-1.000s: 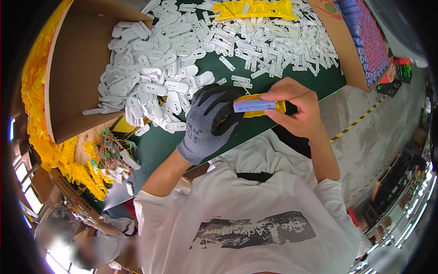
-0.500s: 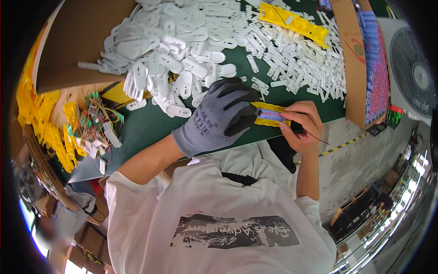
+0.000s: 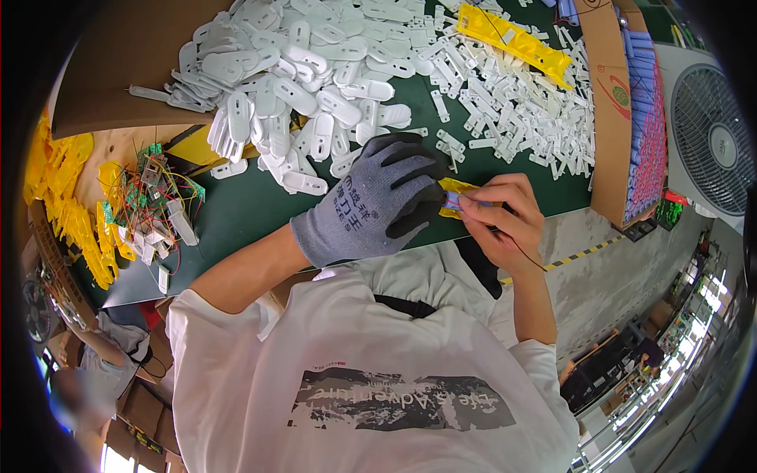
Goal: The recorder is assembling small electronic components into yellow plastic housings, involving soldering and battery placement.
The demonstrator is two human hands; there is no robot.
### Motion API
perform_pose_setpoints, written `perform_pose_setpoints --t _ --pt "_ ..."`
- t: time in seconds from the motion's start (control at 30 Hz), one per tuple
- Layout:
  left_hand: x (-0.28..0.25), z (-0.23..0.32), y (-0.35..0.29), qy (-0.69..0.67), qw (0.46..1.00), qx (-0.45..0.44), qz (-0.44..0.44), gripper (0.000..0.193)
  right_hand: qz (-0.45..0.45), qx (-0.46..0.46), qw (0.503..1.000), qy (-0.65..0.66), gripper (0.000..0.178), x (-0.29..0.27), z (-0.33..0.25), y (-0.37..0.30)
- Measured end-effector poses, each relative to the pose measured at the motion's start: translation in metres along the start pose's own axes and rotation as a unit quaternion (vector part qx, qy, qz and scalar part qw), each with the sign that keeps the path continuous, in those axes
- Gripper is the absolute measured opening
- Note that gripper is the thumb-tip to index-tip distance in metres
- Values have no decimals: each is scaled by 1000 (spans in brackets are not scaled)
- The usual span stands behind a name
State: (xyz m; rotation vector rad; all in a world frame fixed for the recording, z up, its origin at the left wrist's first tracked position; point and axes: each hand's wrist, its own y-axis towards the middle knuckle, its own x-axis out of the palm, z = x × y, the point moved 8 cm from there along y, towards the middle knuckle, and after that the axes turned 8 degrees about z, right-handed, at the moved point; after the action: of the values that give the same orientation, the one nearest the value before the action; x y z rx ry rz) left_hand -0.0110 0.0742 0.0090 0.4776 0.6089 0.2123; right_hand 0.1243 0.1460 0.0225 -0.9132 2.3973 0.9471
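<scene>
My left hand (image 3: 371, 201), in a grey glove with black fingers, is closed round the left part of a small yellow plastic casing (image 3: 447, 187) at the table's near edge. A blue cylindrical battery cell (image 3: 453, 200) lies in the casing, mostly covered by fingers. My bare right hand (image 3: 507, 222) pinches the cell's right end with thumb and fingers. From that hand a thin dark wire (image 3: 527, 255) trails down to the right. The fingertips of my left hand are partly hidden behind the glove.
White oval covers (image 3: 296, 94) are heaped beyond my left hand, small white strips (image 3: 524, 118) beyond my right. A long yellow casing (image 3: 512, 43) rests on the strips. At right stands a carton (image 3: 605, 118) of blue cells. Wired circuit boards (image 3: 158, 189) and yellow casings (image 3: 71, 205) lie left.
My right hand has moved left and closer to my left hand, now covering more of the cell and casing. My head view has shifted slightly.
</scene>
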Motion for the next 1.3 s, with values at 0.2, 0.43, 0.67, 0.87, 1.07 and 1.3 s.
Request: perform_pose_setpoints --t 0.2,0.43,0.67,0.87,1.07,1.3 --pt "6 -2 -5 41 999 0 -22 36 -23 43 998 30 32 4 5 0" --pt "3 -1 -4 29 999 16 -17 35 2 21 999 -33 31 2 4 -3" --pt "1 -2 -2 22 1000 9 -1 33 59 11 998 16 27 -4 8 -12" --pt "2 -2 -5 34 999 6 -3 32 54 -18 998 15 25 -1 6 -12" --pt "1 4 3 27 999 15 -14 36 27 -2 1000 -1 23 0 8 -9" --pt "4 11 1 106 992 55 -38 45 28 -31 999 21 29 -14 3 -10"
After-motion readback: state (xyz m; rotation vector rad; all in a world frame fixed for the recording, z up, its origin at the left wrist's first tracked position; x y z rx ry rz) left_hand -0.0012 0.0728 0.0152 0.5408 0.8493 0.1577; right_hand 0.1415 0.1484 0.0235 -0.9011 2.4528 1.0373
